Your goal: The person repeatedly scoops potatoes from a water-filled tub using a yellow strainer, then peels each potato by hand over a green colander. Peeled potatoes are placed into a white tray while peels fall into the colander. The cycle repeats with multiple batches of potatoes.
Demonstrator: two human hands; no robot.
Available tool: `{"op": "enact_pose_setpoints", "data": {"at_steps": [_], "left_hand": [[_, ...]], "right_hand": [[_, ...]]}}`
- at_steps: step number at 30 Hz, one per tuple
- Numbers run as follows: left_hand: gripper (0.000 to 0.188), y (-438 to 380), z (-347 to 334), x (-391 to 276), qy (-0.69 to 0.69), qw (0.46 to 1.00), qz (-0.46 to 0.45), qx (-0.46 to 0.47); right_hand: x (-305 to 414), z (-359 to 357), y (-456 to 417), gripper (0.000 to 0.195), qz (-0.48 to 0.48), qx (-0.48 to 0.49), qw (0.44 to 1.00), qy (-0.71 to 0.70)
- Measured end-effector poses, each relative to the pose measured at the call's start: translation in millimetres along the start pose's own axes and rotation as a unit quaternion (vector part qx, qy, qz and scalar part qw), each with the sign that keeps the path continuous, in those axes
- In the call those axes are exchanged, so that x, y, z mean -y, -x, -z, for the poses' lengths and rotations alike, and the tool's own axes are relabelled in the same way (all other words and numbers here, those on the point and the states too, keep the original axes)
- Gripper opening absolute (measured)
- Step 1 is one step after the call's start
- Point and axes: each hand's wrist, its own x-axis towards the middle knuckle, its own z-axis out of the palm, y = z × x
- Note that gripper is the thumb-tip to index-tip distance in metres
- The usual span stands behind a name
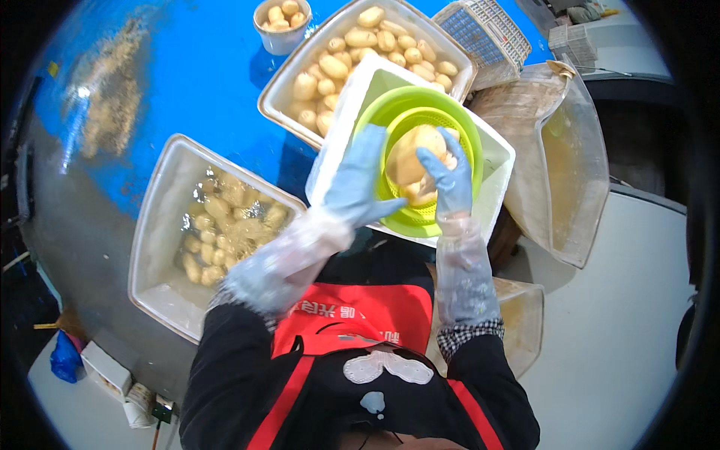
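My right hand (453, 180), in a blue rubber glove with a clear plastic cuff, curls its thumb and fingers around the right side of a large pale root segment (413, 154), which looks like lotus root. This piece is over a yellow-green colander (413, 115), where smaller pale pieces (422, 191) lie partly hidden under it. A lime-green basin (477, 129) surrounds the colander, inside a white foam box (500, 163). To the left, my gloved left hand (360, 174) hangs over the basin's rim, fingers apart and nothing in its grasp.
A white tub (149, 225) of root segments in water stands at left. Behind the foam box is another full tub (275, 95), beside a small filled bucket (281, 42). A plastic crate (489, 34) and a large cloudy bin (574, 169) stand right. Brown debris (115, 95) lies on the blue surface.
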Motion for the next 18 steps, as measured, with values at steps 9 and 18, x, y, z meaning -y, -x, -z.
{"op": "enact_pose_setpoints", "data": {"at_steps": [9,18], "left_hand": [[0.109,-42.9,-46.5,17.0,0.279,0.937,0.149,0.149],[0.096,-46.2,-37.2,-13.6,0.199,0.947,0.13,0.217]], "right_hand": [[33.7,53.9,-10.8,0.042,-0.083,0.107,0.986,-0.102],[-17.9,2.6,-40.4,0.023,0.057,0.032,0.99,0.124]]}}
